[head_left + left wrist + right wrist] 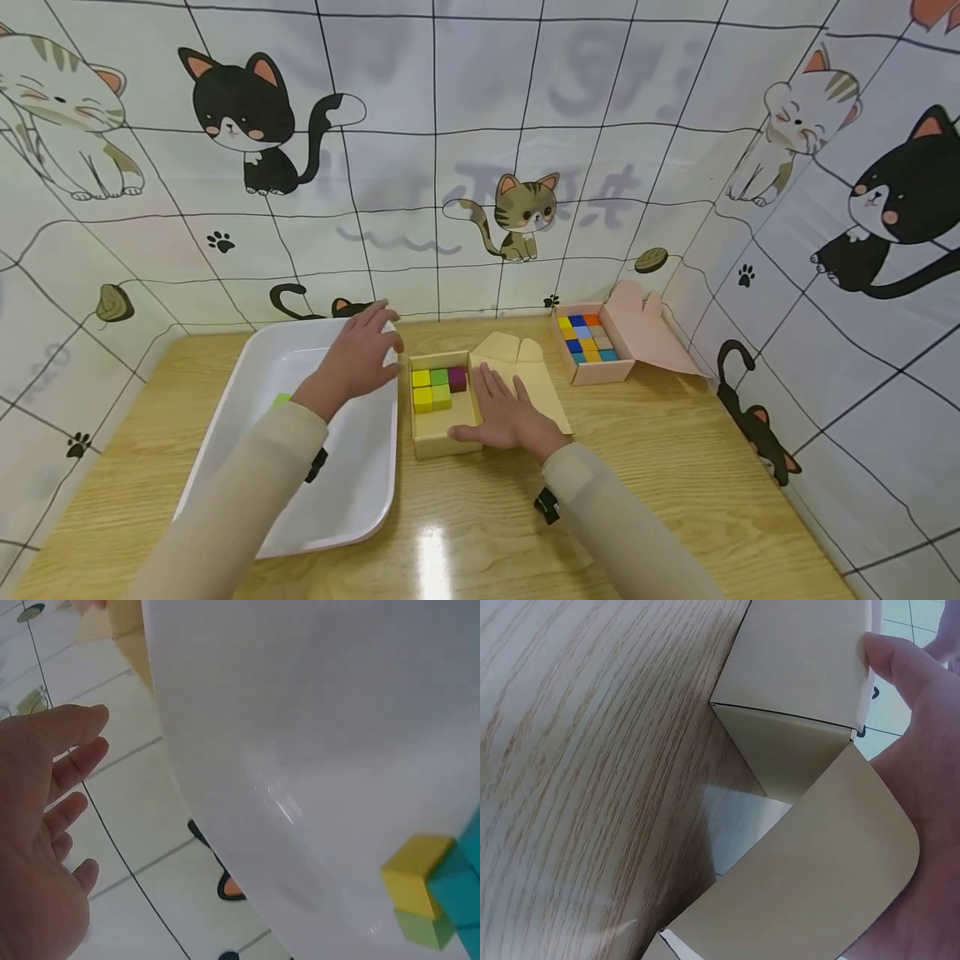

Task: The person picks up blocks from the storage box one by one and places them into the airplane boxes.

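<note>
A cream cardboard box [446, 446] with its lid [543, 387] folded out to the right stands at the middle of the table. Yellow, green and purple cubes [431, 390] fill its back left part. My right hand [502, 412] rests over the box's right side and lid, fingers extended; the right wrist view shows its thumb [900, 660] touching the box's edge. My left hand [360, 354] hovers above the right rim of the white tray [352, 500], loosely bent and holding nothing. Yellow, green and teal cubes [412, 870] lie in the tray, mostly hidden by my arm in the head view.
A pink box [600, 372] at the back right holds several colored cubes, its lid [660, 342] folded open to the right. Behind the table rises a white cat-print sheet [420, 100], which also covers both sides. Wooden tabletop [480, 533] shows in front.
</note>
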`<state>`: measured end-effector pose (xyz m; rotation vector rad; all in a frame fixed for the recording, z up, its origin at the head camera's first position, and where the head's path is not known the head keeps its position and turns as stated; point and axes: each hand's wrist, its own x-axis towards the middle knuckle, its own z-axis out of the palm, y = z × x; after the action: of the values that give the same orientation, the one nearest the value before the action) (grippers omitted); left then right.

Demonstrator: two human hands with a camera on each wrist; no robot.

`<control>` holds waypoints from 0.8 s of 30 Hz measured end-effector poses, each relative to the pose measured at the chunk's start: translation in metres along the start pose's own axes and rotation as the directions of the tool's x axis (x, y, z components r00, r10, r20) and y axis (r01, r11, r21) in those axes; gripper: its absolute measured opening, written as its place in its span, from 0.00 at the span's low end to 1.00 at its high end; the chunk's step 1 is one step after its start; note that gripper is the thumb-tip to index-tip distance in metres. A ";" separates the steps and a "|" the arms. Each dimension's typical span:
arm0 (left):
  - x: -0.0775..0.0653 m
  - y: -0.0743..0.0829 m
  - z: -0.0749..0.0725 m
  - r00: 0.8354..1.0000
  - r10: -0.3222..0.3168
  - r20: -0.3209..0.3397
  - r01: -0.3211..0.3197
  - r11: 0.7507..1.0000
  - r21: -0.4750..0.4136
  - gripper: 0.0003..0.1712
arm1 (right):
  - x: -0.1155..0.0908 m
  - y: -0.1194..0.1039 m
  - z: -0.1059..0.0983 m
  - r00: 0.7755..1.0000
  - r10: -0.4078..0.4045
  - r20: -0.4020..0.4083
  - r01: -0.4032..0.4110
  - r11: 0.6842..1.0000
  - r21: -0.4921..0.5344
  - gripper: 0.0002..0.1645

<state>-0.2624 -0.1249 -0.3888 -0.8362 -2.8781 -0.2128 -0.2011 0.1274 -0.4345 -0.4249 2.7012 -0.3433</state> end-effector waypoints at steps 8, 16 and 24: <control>-0.035 -0.049 -0.030 0.991 -0.130 0.027 0.129 0.991 0.029 0.11 | -0.001 0.000 0.000 1.000 0.000 -0.001 0.001 1.000 0.019 0.66; -0.070 -0.083 -0.019 0.985 -0.149 0.086 0.137 0.981 0.134 0.12 | -0.001 0.003 0.002 1.000 -0.006 0.007 0.006 1.000 0.018 0.65; -0.088 -0.101 -0.008 0.975 -0.173 0.139 0.151 0.976 0.157 0.14 | -0.002 0.002 0.001 1.000 -0.013 0.004 0.013 1.000 0.026 0.65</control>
<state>-0.2430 -0.2565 -0.4060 -0.6161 -3.0611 0.0481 -0.1994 0.1301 -0.4358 -0.4354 2.6878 -0.3809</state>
